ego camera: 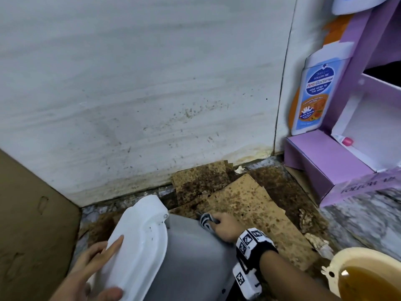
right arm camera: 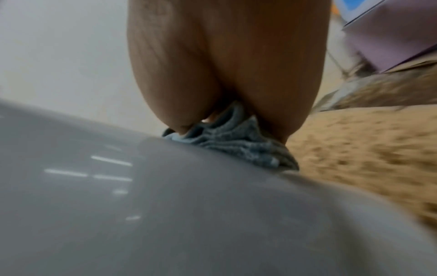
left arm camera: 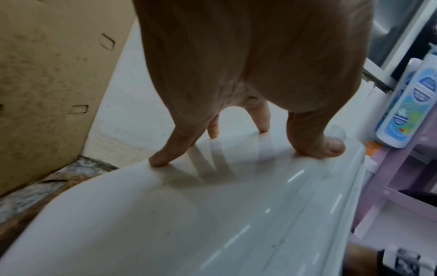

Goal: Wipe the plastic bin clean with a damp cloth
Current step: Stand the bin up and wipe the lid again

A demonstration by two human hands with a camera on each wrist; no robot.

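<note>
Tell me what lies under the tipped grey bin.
Stained brown cardboard lies on the floor around the grey bin and seems to run beneath it; the bin covers the rest. The right hand presses a cloth to its side.

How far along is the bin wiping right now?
Midway, by the look of it. In hand: the right hand presses the cloth to the bin's grey side while the left hand steadies the white lid. Left: dark specks still dot the lid near its hinge. What is already wiped cannot be told.
</note>
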